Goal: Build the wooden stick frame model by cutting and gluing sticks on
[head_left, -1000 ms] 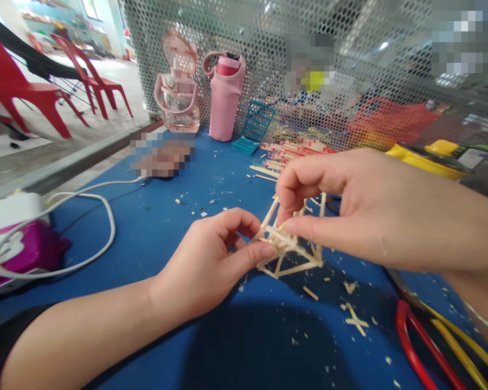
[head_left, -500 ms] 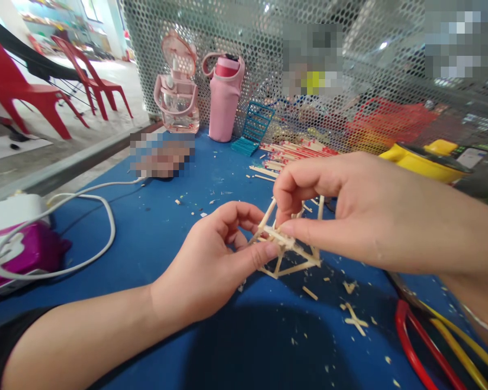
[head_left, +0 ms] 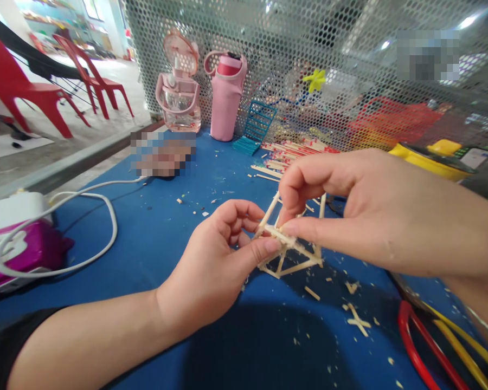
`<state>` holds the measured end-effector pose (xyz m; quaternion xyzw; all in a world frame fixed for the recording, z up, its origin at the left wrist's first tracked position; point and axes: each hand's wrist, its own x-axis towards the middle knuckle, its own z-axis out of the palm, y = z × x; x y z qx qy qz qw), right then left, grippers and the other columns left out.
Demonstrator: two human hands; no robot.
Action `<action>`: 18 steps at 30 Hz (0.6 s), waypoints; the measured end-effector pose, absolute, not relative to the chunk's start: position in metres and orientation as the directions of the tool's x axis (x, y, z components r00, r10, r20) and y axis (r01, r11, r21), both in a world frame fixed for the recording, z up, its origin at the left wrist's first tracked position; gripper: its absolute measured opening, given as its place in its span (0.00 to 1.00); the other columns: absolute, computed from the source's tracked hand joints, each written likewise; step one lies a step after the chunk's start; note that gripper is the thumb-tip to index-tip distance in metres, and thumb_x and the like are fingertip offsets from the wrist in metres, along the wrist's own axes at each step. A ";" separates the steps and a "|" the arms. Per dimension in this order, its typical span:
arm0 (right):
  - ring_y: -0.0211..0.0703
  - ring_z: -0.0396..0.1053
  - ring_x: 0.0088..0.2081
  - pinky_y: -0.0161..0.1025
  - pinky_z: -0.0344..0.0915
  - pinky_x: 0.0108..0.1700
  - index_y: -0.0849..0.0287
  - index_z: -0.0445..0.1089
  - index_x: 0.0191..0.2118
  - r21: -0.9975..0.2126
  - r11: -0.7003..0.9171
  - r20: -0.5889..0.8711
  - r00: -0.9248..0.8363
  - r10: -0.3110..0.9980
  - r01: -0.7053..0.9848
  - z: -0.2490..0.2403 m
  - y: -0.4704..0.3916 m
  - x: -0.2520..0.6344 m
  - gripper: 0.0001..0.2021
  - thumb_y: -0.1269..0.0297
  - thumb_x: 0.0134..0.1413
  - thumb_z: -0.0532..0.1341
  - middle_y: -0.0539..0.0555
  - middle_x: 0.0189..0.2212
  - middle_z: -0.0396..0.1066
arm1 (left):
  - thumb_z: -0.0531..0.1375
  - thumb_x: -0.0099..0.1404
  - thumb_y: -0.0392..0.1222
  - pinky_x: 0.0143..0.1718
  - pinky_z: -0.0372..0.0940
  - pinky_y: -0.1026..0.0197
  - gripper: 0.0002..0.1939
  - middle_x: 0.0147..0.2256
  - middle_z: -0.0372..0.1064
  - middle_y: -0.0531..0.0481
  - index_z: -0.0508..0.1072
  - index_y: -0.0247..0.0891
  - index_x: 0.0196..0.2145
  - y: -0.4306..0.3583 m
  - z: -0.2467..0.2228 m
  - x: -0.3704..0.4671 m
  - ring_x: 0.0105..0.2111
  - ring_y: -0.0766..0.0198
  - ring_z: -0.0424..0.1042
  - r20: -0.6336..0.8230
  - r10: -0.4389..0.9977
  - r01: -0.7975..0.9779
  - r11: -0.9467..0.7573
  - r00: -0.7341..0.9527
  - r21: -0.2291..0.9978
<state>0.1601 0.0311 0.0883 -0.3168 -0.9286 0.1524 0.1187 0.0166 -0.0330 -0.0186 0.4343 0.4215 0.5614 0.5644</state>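
Note:
A small open frame of thin wooden sticks (head_left: 299, 266), glued at its corners, stands on the blue table in the middle of the head view. My left hand (head_left: 223, 260) is closed on its left side, thumb on the near bar and fingers behind. From the right, my right hand (head_left: 350, 211) reaches over the frame. Its thumb and forefinger pinch together at the top of the near bar; what lies between the tips is mostly hidden. The right hand also covers part of the frame's far side.
Loose red-tipped sticks (head_left: 293, 154) lie behind the frame. A stick cross (head_left: 358, 320), red-handled (head_left: 415, 346) and yellow-handled tools (head_left: 463, 346) are at lower right. Bottles (head_left: 226, 103), a teal stand (head_left: 260, 124) and a mesh panel (head_left: 268, 32) stand behind; a white cable (head_left: 111, 216) lies left.
The whole view has shifted slightly, so things sit a little further right. Both hands keep their places on the stick frame, with hardly any visible movement.

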 end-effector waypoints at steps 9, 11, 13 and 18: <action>0.37 0.70 0.27 0.34 0.61 0.24 0.54 0.66 0.28 -0.547 0.605 0.073 -0.687 0.723 0.579 0.077 0.035 0.168 0.05 0.71 0.48 0.63 0.45 0.27 0.73 | 0.66 0.58 0.40 0.28 0.62 0.70 0.15 0.31 0.68 0.57 0.66 0.41 0.41 -0.035 -0.020 0.017 0.28 0.73 0.66 0.017 1.000 -0.292 -0.015 0.007 0.956; 0.38 0.70 0.28 0.34 0.61 0.25 0.55 0.65 0.28 -0.558 0.596 0.081 -0.677 0.731 0.578 0.074 0.036 0.169 0.06 0.70 0.48 0.63 0.46 0.27 0.73 | 0.66 0.57 0.39 0.29 0.63 0.70 0.17 0.31 0.69 0.56 0.65 0.41 0.42 -0.034 -0.021 0.017 0.28 0.73 0.67 0.015 1.000 -0.311 -0.010 0.015 0.950; 0.38 0.70 0.28 0.35 0.62 0.25 0.55 0.65 0.27 -0.543 0.612 0.094 -0.682 0.725 0.575 0.074 0.035 0.170 0.06 0.71 0.49 0.63 0.46 0.27 0.73 | 0.67 0.55 0.38 0.29 0.63 0.70 0.20 0.32 0.69 0.56 0.65 0.41 0.43 -0.034 -0.021 0.017 0.28 0.73 0.67 0.016 1.000 -0.313 -0.012 0.010 0.950; 0.38 0.70 0.29 0.35 0.62 0.27 0.55 0.65 0.27 -0.531 0.622 0.094 -0.690 0.718 0.575 0.075 0.033 0.171 0.05 0.70 0.50 0.63 0.47 0.27 0.72 | 0.69 0.53 0.37 0.25 0.61 0.71 0.23 0.36 0.69 0.57 0.66 0.43 0.45 -0.036 -0.019 0.013 0.24 0.76 0.64 0.018 1.000 -0.227 -0.022 -0.017 0.974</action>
